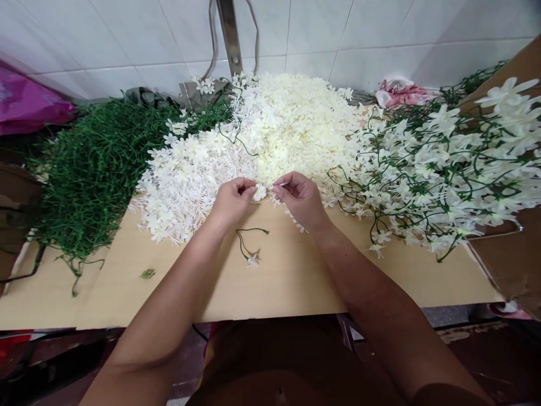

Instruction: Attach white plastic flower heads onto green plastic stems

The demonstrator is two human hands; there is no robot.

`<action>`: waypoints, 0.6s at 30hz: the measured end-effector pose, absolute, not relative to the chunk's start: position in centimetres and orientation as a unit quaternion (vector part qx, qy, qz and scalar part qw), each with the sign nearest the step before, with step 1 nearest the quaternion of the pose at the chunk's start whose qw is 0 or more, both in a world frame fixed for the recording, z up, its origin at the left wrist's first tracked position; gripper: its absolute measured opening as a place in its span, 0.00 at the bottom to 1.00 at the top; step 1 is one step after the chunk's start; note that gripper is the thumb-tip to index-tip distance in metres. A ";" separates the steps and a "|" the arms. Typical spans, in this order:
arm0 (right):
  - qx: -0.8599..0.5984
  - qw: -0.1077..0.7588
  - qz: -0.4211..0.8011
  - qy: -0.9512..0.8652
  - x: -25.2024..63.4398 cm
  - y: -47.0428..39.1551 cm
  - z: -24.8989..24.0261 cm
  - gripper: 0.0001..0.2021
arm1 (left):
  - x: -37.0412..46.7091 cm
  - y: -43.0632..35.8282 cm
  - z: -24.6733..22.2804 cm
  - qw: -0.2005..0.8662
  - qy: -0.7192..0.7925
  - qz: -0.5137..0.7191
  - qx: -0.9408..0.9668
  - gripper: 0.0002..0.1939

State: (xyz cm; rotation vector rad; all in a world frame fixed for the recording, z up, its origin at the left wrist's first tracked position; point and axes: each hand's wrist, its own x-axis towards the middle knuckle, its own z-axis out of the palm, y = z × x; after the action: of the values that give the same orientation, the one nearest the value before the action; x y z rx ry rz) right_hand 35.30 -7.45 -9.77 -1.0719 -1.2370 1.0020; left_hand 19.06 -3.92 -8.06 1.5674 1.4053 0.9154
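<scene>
My left hand [233,198] is closed in a pinch on a small white artificial flower [259,193] with a pale yellow centre. Close beside it, my right hand [302,202] pinches thumb to fingertips on a thin white piece, too small to name. Both hands are above the front edge of a large heap of white and cream flower heads [304,118]. Below them on the board lies a green plastic stem [242,242] with a white stamen piece [252,260] at its end.
A pile of green stems [101,163] fills the left side. Assembled white flowers on green stems [439,169] are heaped at the right, beside a cardboard box [511,265]. A green scrap [147,274] lies on the tan board [279,282]. A tiled wall [313,28] stands behind.
</scene>
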 end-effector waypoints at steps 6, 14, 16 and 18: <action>-0.443 0.554 0.436 -0.553 34.4 -8.1 -9.8 0.07 | 18.5 -5.2 -8.2 0.446 0.553 0.382 0.591 0.08; -0.434 0.544 0.410 -0.589 33.3 -8.4 -10.8 0.04 | 19.3 -5.9 -8.7 0.480 0.516 0.417 0.574 0.05; -0.451 0.534 0.407 -0.588 33.3 -8.4 -10.9 0.04 | 19.2 -5.9 -8.7 0.479 0.509 0.421 0.578 0.05; -0.461 0.528 0.416 -0.580 33.4 -8.4 -10.9 0.04 | 19.1 -5.9 -8.6 0.486 0.511 0.413 0.577 0.04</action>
State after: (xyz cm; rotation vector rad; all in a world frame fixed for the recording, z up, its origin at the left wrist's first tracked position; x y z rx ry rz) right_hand 33.38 -8.40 -10.89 -1.1006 -1.3863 0.9935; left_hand 19.08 -5.94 -8.65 1.4031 1.2441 1.0052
